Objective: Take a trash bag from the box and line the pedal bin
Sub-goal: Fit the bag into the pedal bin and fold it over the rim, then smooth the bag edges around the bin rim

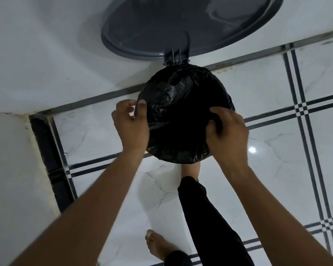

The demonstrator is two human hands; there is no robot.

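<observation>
A black trash bag point(183, 104) is spread over the round top of the pedal bin, covering its rim all around. The bin's grey lid point(161, 25) stands raised behind it on its hinge point(174, 58). My left hand point(132, 125) is at the bag's left edge, thumb and fingers pinching the plastic there. On the right front edge, my right hand point(227, 131) grips a fold of the bag. The bin's body is hidden beneath the bag. The box is not in view.
The bin stands on a white marble-look tile floor point(277, 150) with dark stripe lines, close to a white wall point(46, 54). One foot point(190, 169) in a black trouser leg sits at the bin's front base; the other bare foot point(158, 244) rests nearer me.
</observation>
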